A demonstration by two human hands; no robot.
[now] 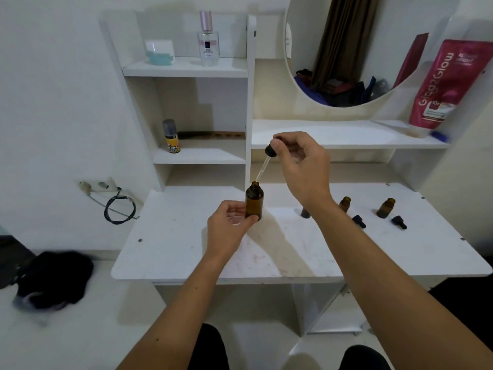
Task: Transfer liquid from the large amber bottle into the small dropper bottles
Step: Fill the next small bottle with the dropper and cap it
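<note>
The right hand (301,166) is raised above the bench (280,252), its thumb and forefinger pinched on the black bulb cap of a dropper (268,158). The dropper's long axis is tilted: the cap is up and to the right, and the clear glass pipette runs down and to the left, its tip just above the open mouth of the large amber bottle (254,201).

The left hand (229,222) is curled around the lower part of that bottle, thumb across the front, fingers wrapped behind. The bottle is upright, neck pointing straight up, uncapped, its base at or just above the bench surface near the middle; which of the two, I cannot tell.

To the right, past the right forearm, two small dropper bottles stand upright and open on the bench: one (345,204) close to the wrist, another (386,208) farther right. A black dropper cap (359,221) lies on its side in front of the first, and a second cap (399,222) lies in front of the other. A dark object (305,212) stands partly hidden behind the right wrist; what it is cannot be made out.

Behind the bench rise white shelves (186,68) and a round mirror (346,49).
</note>
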